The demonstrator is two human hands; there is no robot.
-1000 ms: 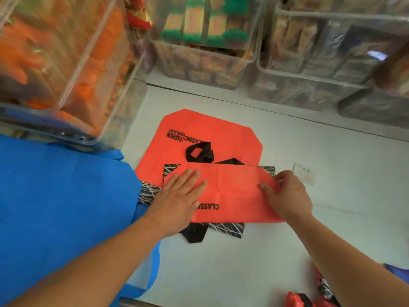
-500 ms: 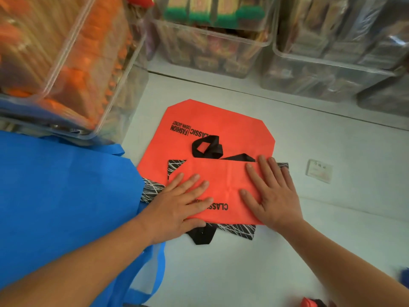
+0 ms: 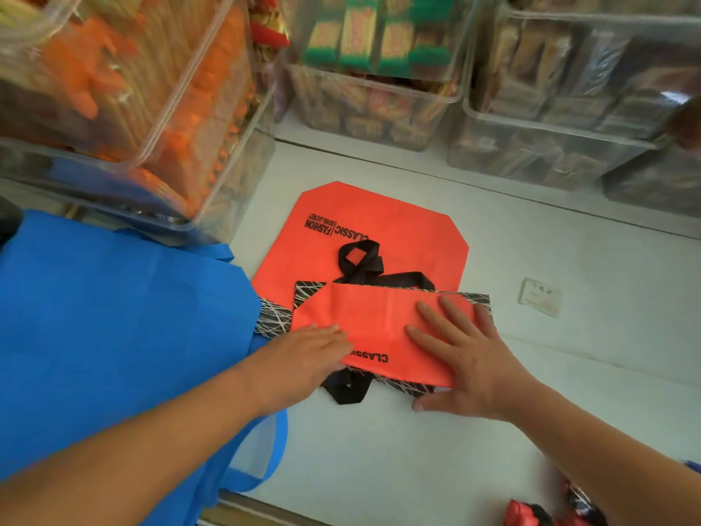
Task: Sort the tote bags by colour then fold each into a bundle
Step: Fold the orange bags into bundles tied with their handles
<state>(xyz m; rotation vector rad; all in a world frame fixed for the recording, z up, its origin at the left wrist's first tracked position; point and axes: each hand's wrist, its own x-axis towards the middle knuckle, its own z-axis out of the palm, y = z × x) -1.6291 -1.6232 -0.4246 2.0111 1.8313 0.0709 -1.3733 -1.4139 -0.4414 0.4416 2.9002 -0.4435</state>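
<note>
White tabletop [image 3: 417,468], centre: the half-folded orange non-woven tote bag [image 3: 379,214] lies under two flat, straight-fingered palms. The blurred left hand [image 3: 303,354] has slid toward nine o'clock, apparently smoothing the crease, while the right hand [image 3: 466,362] presses. First fold looks set.

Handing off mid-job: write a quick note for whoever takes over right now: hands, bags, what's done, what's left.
Left hand: flat, pressing the left end of the part-folded orange-red fabric tote bag.
Right hand: flat, fingers spread on its right end.
That bag overlaps a flat orange-red tote bag with black handles; a blue fabric tote bag lies spread to the left; red bundles, cut off by the frame, sit near right.
Done: first folds on the top bag.
Left: finish its bundle, then fold the flat orange-red one and the blue one.
</note>
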